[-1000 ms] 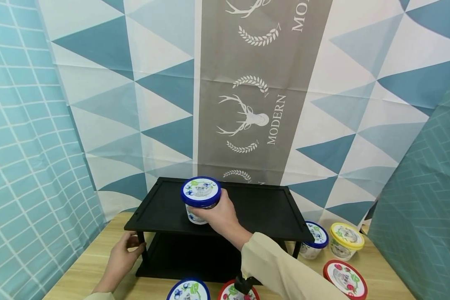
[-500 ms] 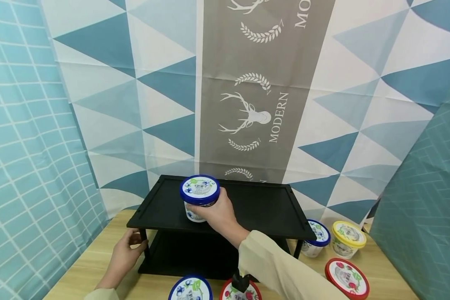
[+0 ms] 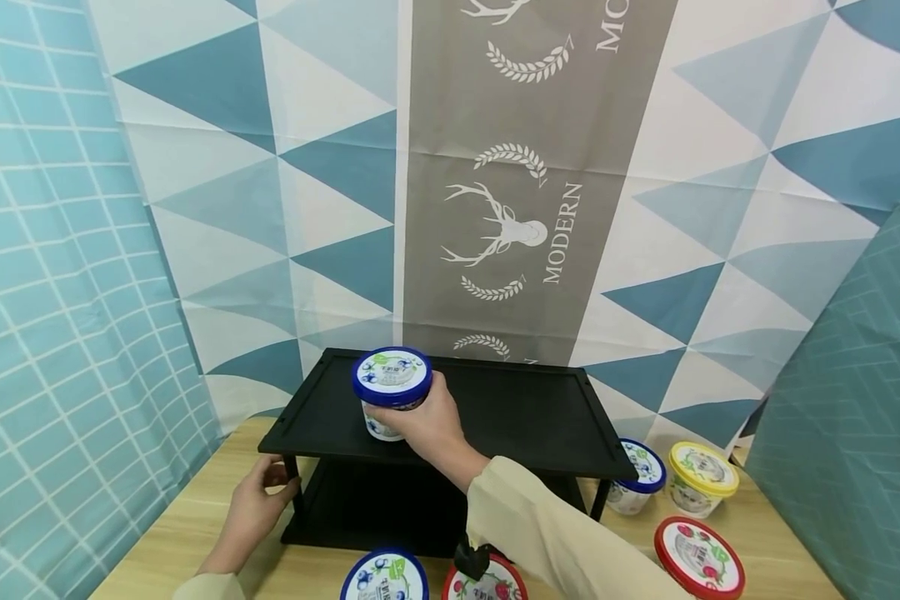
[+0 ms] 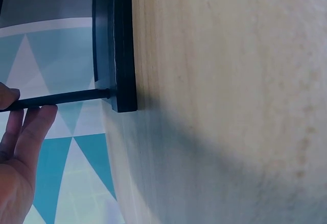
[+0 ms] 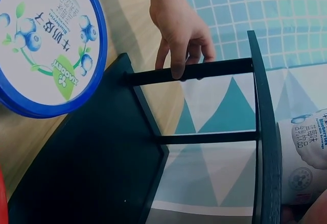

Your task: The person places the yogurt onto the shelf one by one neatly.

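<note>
In the head view, my right hand (image 3: 437, 427) grips a white tub with a blue lid (image 3: 392, 372) and blueberry pictures. It is upright over the left part of the top board (image 3: 525, 408) of a black two-tier rack. The right wrist view shows the printed side of that tub (image 5: 304, 157) at its right edge, close against the top board. My left hand (image 3: 249, 510) pinches the rack's front left leg (image 4: 76, 97) between thumb and fingers, just under the top board. The lower tier (image 3: 390, 512) lies on the wooden table.
In front of the rack are another blue-lidded tub (image 3: 385, 577) and a red-lidded tub (image 3: 487, 581), partly hidden by my sleeve. To the right stand a blue-lidded tub (image 3: 640, 468), a yellow-lidded tub (image 3: 702, 475) and a red-lidded tub (image 3: 699, 554). Patterned cloth (image 3: 345, 208) hangs behind.
My right hand has shifted the tub a little to the left over the top board. The left hand keeps its hold on the leg. The head view has moved slightly.
</note>
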Action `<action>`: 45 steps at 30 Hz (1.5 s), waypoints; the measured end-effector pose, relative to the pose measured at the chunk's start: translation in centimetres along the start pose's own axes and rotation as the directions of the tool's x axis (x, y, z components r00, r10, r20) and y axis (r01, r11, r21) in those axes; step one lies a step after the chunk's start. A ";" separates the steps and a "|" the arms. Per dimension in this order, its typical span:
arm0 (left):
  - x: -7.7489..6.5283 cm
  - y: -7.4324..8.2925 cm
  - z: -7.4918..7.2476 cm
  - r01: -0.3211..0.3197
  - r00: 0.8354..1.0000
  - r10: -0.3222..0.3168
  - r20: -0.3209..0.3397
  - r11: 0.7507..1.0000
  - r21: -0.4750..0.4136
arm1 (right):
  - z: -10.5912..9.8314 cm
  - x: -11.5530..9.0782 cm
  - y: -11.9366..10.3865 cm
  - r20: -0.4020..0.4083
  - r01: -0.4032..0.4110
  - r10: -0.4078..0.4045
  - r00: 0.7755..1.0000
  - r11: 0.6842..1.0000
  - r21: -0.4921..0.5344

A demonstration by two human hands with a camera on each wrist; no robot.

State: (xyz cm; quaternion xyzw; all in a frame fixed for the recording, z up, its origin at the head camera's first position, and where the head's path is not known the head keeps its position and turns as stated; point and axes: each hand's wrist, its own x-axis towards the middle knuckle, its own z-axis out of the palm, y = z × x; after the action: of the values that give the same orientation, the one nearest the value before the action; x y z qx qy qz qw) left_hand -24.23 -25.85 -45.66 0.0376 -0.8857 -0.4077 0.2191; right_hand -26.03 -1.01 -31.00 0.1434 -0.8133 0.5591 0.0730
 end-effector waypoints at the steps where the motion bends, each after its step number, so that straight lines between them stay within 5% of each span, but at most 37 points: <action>1: 0.0 0.0 0.0 0.000 1.000 0.000 -0.002 1.000 0.001 | 0.1 0.0 -0.1 0.003 -0.001 0.001 1.000 1.000 0.003; 45: -0.1 0.1 0.0 -0.050 0.998 0.050 -0.048 0.999 -0.008 | 3.7 0.5 -1.2 -0.009 -0.027 0.027 1.000 0.999 0.028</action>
State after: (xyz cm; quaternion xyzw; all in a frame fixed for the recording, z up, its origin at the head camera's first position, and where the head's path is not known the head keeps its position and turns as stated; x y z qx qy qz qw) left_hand -24.10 -25.75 -45.67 0.0243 -0.8788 -0.4053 0.2507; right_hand -25.93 -4.95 -31.19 0.1306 -0.8070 0.5719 0.0674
